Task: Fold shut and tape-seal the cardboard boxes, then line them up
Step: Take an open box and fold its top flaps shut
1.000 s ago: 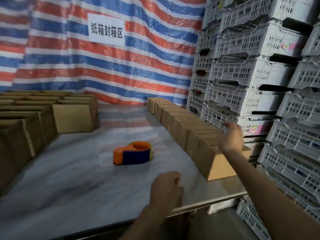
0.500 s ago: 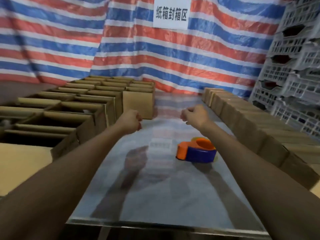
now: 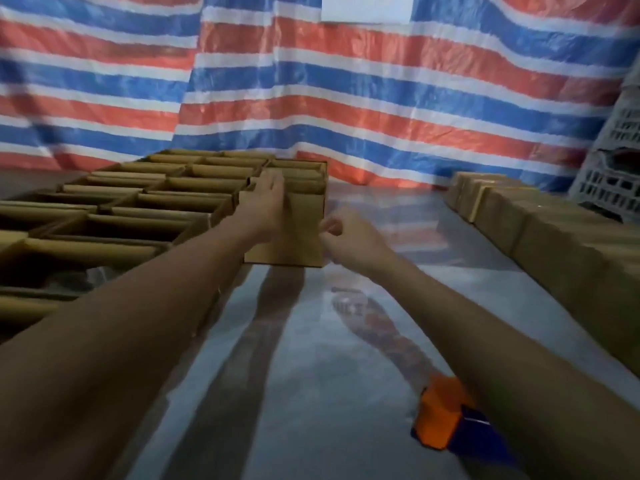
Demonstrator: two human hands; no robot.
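Two hands at one open box (image 3: 294,233) on the counter (image 3: 311,358).
Left hand (image 3: 265,204) lies flat on its near top edge, fingers straight, likely to drag it clear; right hand (image 3: 349,233) curled at its right edge, grip unclear.

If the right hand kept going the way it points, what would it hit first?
Probably the open box, at its near right edge, just ahead of the right hand; blur hides the gap.
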